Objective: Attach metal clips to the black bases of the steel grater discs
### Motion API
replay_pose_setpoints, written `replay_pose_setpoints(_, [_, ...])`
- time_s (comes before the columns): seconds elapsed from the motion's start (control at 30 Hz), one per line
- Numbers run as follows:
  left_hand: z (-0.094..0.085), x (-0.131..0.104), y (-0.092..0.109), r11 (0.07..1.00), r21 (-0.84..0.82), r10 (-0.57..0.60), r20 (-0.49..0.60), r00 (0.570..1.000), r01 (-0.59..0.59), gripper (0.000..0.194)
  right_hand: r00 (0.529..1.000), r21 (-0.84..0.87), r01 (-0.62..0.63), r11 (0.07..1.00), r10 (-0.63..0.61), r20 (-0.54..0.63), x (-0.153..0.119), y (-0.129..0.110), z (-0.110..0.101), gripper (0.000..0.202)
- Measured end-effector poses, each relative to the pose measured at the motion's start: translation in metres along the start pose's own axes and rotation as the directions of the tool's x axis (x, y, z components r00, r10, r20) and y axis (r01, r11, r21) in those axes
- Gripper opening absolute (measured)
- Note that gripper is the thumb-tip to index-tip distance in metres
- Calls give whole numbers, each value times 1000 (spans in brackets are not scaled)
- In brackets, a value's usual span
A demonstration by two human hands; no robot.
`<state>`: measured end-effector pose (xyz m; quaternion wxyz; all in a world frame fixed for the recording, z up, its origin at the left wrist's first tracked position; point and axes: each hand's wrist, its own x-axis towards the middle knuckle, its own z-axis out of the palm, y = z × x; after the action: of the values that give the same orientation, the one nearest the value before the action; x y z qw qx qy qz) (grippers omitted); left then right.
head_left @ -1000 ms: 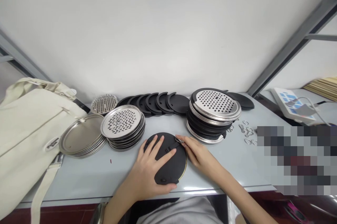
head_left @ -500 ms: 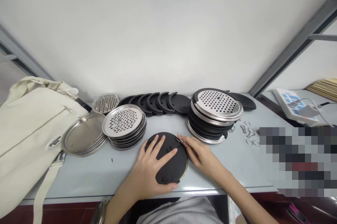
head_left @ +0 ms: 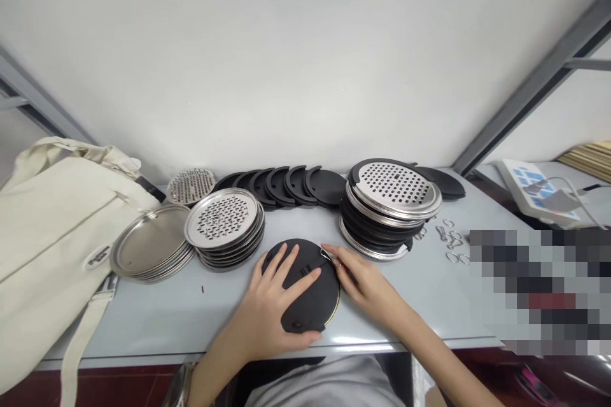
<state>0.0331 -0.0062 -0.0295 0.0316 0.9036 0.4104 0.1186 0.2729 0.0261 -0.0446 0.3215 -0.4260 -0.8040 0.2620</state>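
A round black disc (head_left: 312,305) lies on the table before me, with a small slotted tab near its middle and a thin yellowish line along its right rim. My left hand (head_left: 273,305) rests spread over its left side, fingers apart on top and thumb along the near edge. At the upper right rim, my right hand (head_left: 360,283) pinches a small metal wire loop (head_left: 326,255) against the disc. How the loop meets the disc is partly hidden by the fingers.
Left of the disc stand a stack of perforated metal grater plates (head_left: 224,219) and plain metal plates (head_left: 147,241), beside a cream bag (head_left: 62,248). Behind are overlapping black discs (head_left: 329,187). Rightward stand a tall mixed stack (head_left: 394,190) and small metal rings (head_left: 452,257).
Both hands keep nearly the same places on the disc. The wire loop in my right fingers is turned slightly and shows more clearly. The view has shifted a little.
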Motion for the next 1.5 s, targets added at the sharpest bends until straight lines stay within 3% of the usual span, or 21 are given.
replay_pose_setpoints(0.27, [1, 0, 0, 1000, 22, 8, -27, 1000, -7, 87, 999, -10, -16, 1000, 17, 39, -2, -5, -5, 41])
replay_pose_setpoints(0.5, [1, -1, -1, 1000, 22, -3, 6, 1000, 3, 89, 996, 68, -81, 994, 83, -27, -2, -4, -3, 26])
replay_pose_setpoints(0.8, [3, -1, -1, 1000, 12, -1, -2, 1000, 1, 89, 986, 123, -17, 992, 37, -161, -2, 4, -2, 26])
replay_pose_setpoints(1.0, [3, -1, -2, 1000, 14, -2, -4, 1000, 2, 91, 997, 77, 48, 996, -42, -71, -2, -1, -6, 38])
replay_pose_setpoints(1.1, [2, -1, -1, 1000, 12, 0, -9, 1000, 0, 90, 998, 52, 58, 997, -58, -3, -2, -6, -8, 34])
replay_pose_setpoints(1.33, [2, -1, -2, 1000, 20, -2, -4, 1000, 2, 90, 1000, 13, 9, 1000, -9, 15, -1, -6, -8, 29])
replay_pose_setpoints(1.5, [2, -2, -2, 1000, 14, -3, 3, 1000, 3, 91, 997, -79, -73, 994, 75, 17, -16, -10, -24, 20])
